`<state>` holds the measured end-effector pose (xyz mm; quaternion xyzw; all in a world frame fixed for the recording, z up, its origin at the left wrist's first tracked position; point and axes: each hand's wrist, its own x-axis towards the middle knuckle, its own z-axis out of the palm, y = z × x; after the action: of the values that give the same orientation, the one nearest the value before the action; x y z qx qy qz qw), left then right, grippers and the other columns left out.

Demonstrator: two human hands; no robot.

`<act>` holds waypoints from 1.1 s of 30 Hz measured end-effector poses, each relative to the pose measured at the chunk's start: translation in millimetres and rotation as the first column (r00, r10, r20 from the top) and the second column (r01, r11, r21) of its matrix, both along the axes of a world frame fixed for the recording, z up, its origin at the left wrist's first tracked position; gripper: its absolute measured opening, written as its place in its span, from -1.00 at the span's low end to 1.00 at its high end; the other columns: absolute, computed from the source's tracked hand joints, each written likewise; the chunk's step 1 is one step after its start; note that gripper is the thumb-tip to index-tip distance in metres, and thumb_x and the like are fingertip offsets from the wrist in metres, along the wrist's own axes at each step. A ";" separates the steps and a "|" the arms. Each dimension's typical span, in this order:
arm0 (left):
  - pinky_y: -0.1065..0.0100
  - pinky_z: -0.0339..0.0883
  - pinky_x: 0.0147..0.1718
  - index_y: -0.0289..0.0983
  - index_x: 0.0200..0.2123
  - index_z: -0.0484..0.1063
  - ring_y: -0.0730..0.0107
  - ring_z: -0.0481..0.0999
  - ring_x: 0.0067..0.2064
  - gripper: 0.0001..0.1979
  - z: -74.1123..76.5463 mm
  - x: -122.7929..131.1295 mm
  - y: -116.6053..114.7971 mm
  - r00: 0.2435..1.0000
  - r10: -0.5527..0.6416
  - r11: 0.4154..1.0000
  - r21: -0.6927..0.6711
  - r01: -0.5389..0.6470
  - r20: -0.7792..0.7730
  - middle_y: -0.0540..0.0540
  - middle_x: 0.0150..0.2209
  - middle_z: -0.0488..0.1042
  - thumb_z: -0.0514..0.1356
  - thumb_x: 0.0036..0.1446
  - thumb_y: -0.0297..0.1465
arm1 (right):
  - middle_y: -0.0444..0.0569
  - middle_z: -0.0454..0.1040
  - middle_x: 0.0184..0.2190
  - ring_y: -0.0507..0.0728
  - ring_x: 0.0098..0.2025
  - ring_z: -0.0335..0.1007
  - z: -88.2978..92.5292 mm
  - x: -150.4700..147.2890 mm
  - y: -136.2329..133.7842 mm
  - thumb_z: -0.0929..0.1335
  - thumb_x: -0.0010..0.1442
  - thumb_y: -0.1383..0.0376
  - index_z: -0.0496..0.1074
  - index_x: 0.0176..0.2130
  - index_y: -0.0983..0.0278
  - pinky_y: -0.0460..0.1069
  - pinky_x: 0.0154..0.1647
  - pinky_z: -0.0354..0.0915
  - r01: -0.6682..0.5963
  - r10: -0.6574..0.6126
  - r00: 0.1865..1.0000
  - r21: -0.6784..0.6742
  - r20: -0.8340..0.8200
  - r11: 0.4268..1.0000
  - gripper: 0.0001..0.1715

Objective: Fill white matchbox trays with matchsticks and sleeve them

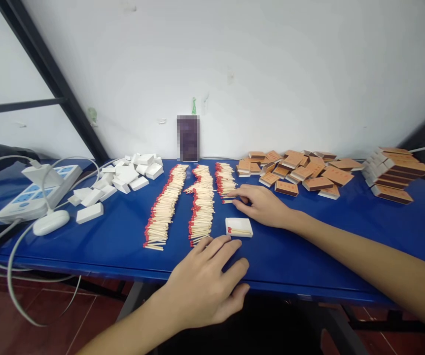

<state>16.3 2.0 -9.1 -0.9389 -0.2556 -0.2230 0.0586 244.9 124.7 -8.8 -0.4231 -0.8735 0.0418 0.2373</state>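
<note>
My right hand is at the near end of the short right-hand row of red-tipped matches. Its thumb and forefinger close around a couple of matchsticks there. Just below it lies a small white matchbox tray with a few matches inside, red heads to the left. My left hand is over the table's front edge with its fingers apart, holding nothing. Its fingertips are close to the tray and to the middle row of matches. Farther left runs another long row of matches.
White trays are heaped at the back left. Orange-brown matchbox sleeves lie piled at the back right, beside stacked matchboxes. A power strip with white cables is at the left. A dark, blurred upright object leans on the wall.
</note>
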 end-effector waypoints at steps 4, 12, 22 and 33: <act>0.04 0.40 0.05 -0.30 -0.05 0.43 0.03 0.42 0.14 -0.76 0.2 0.0 -0.1 1.000 -0.006 1.000 0.010 0.006 0.008 -0.25 0.07 0.45 0.11 0.26 -0.35 | -0.07 0.38 -0.44 0.07 -0.43 0.25 0.1 -0.5 -0.2 0.27 0.29 0.26 0.54 -0.06 0.28 -0.04 -0.36 0.12 0.004 -0.004 1.000 -0.006 0.010 1.000 -0.67; 0.04 0.40 0.05 -0.30 -0.05 0.43 0.02 0.42 0.14 -0.75 -0.4 0.0 -0.1 1.000 -0.007 1.000 0.013 0.007 0.009 -0.25 0.06 0.45 0.12 0.26 -0.34 | -0.04 0.44 -0.36 0.09 -0.39 0.28 1.6 -0.3 -1.6 0.24 0.34 0.26 0.50 0.04 0.21 -0.04 -0.34 0.13 -0.012 0.013 0.999 -0.024 0.045 1.000 -0.63; 0.05 0.38 0.07 -0.29 -0.05 0.43 0.03 0.41 0.15 -0.76 -0.6 -0.4 -0.7 1.000 0.000 1.000 0.008 0.000 0.000 -0.24 0.08 0.45 0.13 0.26 -0.34 | -0.06 0.42 -0.40 0.07 -0.42 0.25 1.0 0.5 -0.8 0.26 0.33 0.24 0.53 -0.03 0.24 -0.05 -0.37 0.10 -0.030 0.030 0.999 -0.026 0.029 0.999 -0.68; 0.03 0.40 0.05 -0.31 -0.05 0.43 0.02 0.42 0.13 -0.76 -0.7 -0.3 -0.1 1.000 -0.004 1.000 0.012 0.004 0.008 -0.25 0.07 0.45 0.12 0.27 -0.35 | -0.07 0.40 -0.43 0.07 -0.43 0.25 -2.3 1.3 0.6 0.27 0.33 0.22 0.53 -0.09 0.28 -0.04 -0.37 0.11 -0.024 0.024 1.000 -0.018 0.000 1.000 -0.69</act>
<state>16.0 1.8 -9.8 -0.9381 -0.2528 -0.2284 0.0631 246.2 125.3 -11.1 -0.4146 -0.8781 0.0525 0.2331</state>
